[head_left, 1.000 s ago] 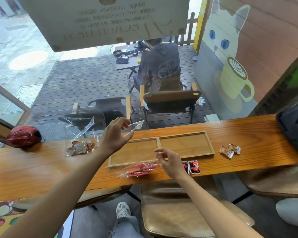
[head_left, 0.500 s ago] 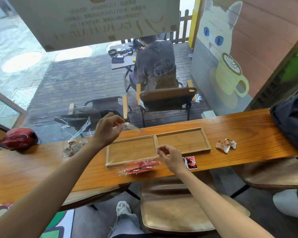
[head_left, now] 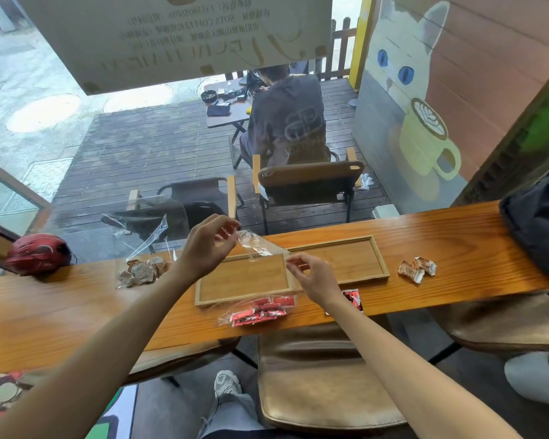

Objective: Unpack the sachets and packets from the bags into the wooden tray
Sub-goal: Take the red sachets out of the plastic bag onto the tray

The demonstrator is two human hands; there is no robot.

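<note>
long wooden counter (head_left: 76, 308) along a window; on it a two-part wooden tray (head_left: 381, 263), both parts bare. above the tray's left part, a clear plastic bag (head_left: 256, 245), pinched at its top by the left hand (head_left: 207, 245), fingers closed; right hand (head_left: 314, 277) pinching its lower edge. bag of red packets (head_left: 260, 311) just before the tray; bag of brown sachets (head_left: 142, 271) at left; loose sachets (head_left: 417, 269) at right.
</note>
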